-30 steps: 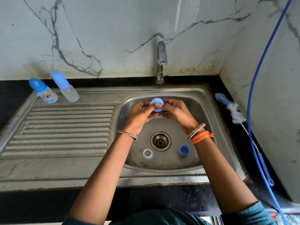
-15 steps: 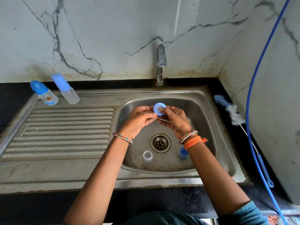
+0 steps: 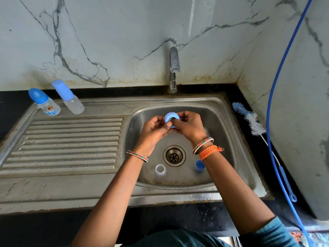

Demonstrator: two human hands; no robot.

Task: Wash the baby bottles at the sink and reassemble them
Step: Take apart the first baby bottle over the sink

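You're standing at the steel sink (image 3: 231,111), tap (image 3: 173,68) not visibly running, two capped bottles (image 3: 53,107) sitting on the drainboard and the brush (image 3: 252,122) lying on the right counter. In the basin, the clear bottle (image 3: 160,171) and blue cap (image 3: 199,166) are sitting either side of the drain. Your left hand (image 3: 153,131) and right hand (image 3: 191,127) are both pinching the blue ring (image 3: 171,119), which you've been turning over the last second, opening now facing up — probably seating the teat, so reassembly is starting.
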